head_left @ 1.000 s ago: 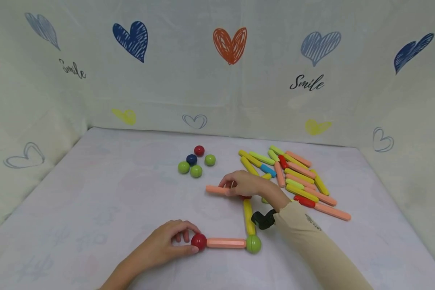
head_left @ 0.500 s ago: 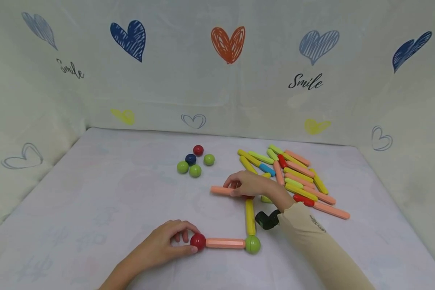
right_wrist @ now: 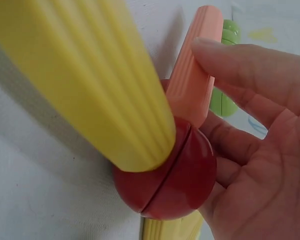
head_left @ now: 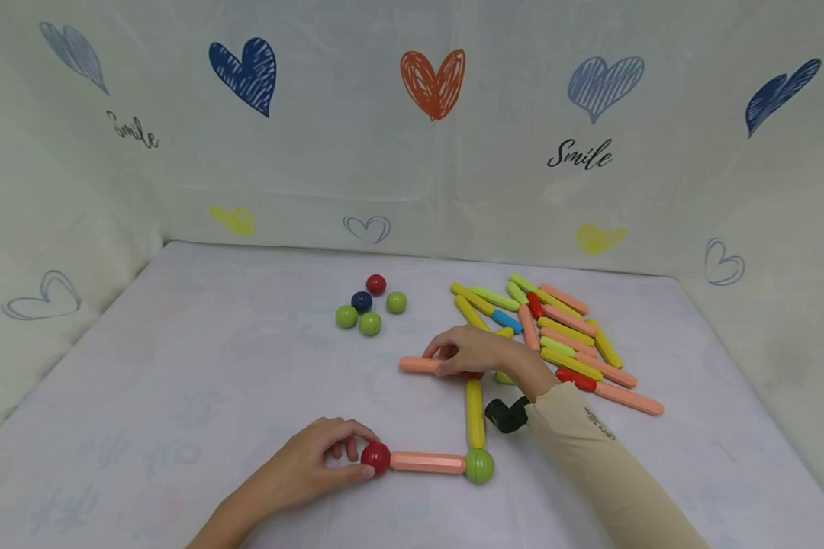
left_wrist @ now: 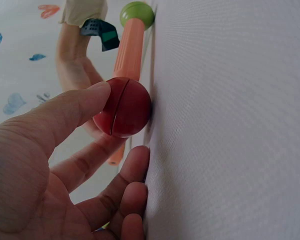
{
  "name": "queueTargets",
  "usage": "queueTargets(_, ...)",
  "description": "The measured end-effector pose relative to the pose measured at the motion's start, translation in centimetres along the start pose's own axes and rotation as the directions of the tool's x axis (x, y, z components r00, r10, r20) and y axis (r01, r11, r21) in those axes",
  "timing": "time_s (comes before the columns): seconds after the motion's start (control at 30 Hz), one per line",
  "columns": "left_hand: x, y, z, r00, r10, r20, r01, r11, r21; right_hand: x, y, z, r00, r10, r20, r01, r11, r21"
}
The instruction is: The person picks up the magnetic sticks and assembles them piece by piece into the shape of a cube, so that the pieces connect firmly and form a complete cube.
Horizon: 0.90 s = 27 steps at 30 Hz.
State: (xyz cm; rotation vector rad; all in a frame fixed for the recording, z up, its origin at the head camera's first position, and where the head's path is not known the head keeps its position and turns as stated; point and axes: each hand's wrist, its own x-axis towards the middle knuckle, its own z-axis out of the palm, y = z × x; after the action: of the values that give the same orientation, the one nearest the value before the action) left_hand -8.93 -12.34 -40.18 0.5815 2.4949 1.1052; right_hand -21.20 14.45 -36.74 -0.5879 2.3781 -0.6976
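Observation:
My left hand [head_left: 312, 465] pinches a red ball [head_left: 375, 458] between thumb and index finger at the near side of the table. A salmon stick [head_left: 428, 462] joins that ball to a green ball [head_left: 479, 466]. From the green ball a yellow stick [head_left: 475, 415] runs away to a second red ball [right_wrist: 177, 180], mostly covered by my right hand [head_left: 477, 351] in the head view. The right thumb and fingers grip another salmon stick [right_wrist: 192, 75], whose end meets this second red ball in the right wrist view; how deep it sits there I cannot tell.
Several loose balls, including a dark blue one [head_left: 361, 302], lie at the back middle. A pile of sticks [head_left: 566, 331] in yellow, salmon, lime, red and blue lies right of my right hand. A cloth wall [head_left: 412, 175] with printed hearts rises behind the table [head_left: 213, 343].
My right hand and its salmon stick have shifted slightly right, then a touch nearer, with the yellow stick's far end. The left hand keeps its hold on the red ball.

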Motion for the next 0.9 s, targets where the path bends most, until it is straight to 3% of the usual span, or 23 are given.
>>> queueTargets(0.3, 0.0, 0.1, 0.1, 1.000, -0.005, -0.002, 0.005, 1.000, 0.000, -0.4, -0.1, 0.2, 1.000, -0.005, -0.031, 0.004, 1.000, -0.007)
queueTargets(0.47, 0.0, 0.2, 0.0, 1.000, -0.005, 0.029, 0.005, 1.000, -0.013, -0.7, 0.0, 0.2, 0.999, -0.015, -0.046, 0.016, 1.000, 0.009)
queueTargets(0.7, 0.8, 0.6, -1.4, 0.996, 0.027, 0.082, -0.026, 1.000, -0.015, -0.8, 0.2, 0.2, 0.999, -0.012, -0.053, 0.013, 0.999, 0.032)
queueTargets(0.9, 2.9, 1.1, -3.5, 1.000, 0.007, -0.007, -0.007, 1.000, 0.024, -0.8, 0.3, 0.3, 0.998, 0.000, -0.058, 0.003, 0.999, 0.047)
